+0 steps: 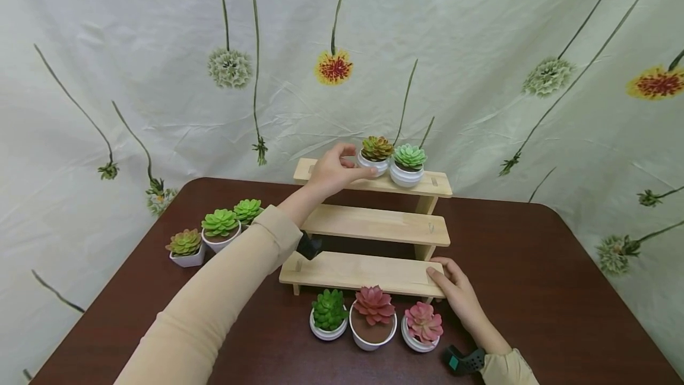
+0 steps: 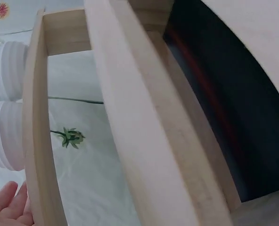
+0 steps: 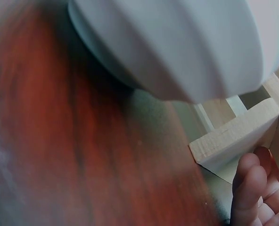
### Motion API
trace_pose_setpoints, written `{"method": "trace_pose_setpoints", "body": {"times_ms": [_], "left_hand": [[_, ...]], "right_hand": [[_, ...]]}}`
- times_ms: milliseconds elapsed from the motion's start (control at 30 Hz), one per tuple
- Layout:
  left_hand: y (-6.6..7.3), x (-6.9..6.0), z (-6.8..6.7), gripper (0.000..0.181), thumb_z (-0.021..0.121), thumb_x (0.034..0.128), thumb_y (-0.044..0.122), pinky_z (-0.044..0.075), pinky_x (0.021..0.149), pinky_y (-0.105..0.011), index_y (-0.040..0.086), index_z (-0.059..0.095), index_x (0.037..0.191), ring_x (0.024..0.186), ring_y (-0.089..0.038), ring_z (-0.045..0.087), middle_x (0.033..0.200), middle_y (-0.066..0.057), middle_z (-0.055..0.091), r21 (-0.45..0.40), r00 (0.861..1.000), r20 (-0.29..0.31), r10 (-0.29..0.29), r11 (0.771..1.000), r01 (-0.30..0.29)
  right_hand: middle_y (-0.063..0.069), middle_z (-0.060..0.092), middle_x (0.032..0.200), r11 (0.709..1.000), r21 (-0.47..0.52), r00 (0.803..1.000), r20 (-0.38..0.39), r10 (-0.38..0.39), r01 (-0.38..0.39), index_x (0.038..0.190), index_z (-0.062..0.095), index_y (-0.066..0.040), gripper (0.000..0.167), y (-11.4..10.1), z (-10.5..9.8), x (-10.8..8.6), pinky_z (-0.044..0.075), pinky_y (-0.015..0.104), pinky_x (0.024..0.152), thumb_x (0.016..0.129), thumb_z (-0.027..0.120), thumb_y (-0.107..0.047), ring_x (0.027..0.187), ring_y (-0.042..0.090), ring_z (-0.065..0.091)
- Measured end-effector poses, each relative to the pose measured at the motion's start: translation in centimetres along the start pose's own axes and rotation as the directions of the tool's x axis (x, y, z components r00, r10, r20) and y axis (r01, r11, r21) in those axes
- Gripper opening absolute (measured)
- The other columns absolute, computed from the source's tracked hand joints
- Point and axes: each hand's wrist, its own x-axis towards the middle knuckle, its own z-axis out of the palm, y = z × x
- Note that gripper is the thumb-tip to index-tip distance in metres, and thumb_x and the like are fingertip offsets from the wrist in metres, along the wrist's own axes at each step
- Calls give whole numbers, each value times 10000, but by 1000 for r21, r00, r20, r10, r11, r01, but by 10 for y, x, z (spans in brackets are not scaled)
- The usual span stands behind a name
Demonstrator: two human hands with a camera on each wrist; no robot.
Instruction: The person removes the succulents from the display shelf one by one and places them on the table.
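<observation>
In the head view a three-tier wooden plant stand [image 1: 374, 224] is on the table. On its top tier, an orange-green succulent in a white pot [image 1: 374, 166] sits beside a pale green one [image 1: 408, 174]. My left hand [image 1: 335, 172] is at the orange-green plant, thumb across the pot's front and other fingers to its left. The left wrist view shows a small gap between those fingers [image 2: 10, 202] and the nearer pot [image 2: 7, 136]. My right hand [image 1: 458, 293] grips the lowest tier's right end, thumb on top; in the right wrist view its fingers [image 3: 250, 188] curl against the board [image 3: 238, 134].
Before the stand are a dark green succulent [image 1: 328, 314], a large red one [image 1: 373, 325] and a pink one [image 1: 422, 325]. Several potted succulents, including a bright green one [image 1: 220, 224], stand at the table's left, partly behind my left arm. A flower-printed cloth [image 1: 470, 46] hangs behind the table.
</observation>
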Motion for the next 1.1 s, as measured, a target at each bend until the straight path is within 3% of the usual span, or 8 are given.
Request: {"method": "trace_pose_setpoints", "body": {"times_ms": [300,567,833,1100], "left_hand": [[9,4,3,825,765,697,527,456,833,-350,202,442,1382,1068,-180,528,1311,0,511,106,999,46,3,994,-8],[11,5,5,807,746,718,533,380,967,-369,205,442,1390,1206,-202,470,1323,-30,518,155,1000,22,-9,988,6],[5,2,7,763,768,698,512,440,875,-360,205,497,1341,1095,-179,526,1258,-3,550,72,1000,-11,-7,997,8],[-3,-2,6,692,807,683,442,423,700,-304,218,550,1285,860,-158,526,974,1,591,34,997,-49,65,997,-63]], "right_hand": [[48,581,714,1000,6,1000,12,-7,7,1171,537,-23,282,0,1,0,440,267,486,934,580,-171,524,140,519],[48,564,719,1000,4,1000,2,4,-4,1161,550,-36,267,0,0,1,435,262,483,932,583,-169,526,141,508],[47,565,726,1000,4,1000,0,9,-9,1160,548,-29,271,0,0,1,437,261,482,930,584,-168,529,138,511],[43,563,715,1000,8,1000,2,7,-7,1157,549,-25,271,1,0,1,437,263,480,930,585,-169,520,139,507]]}}
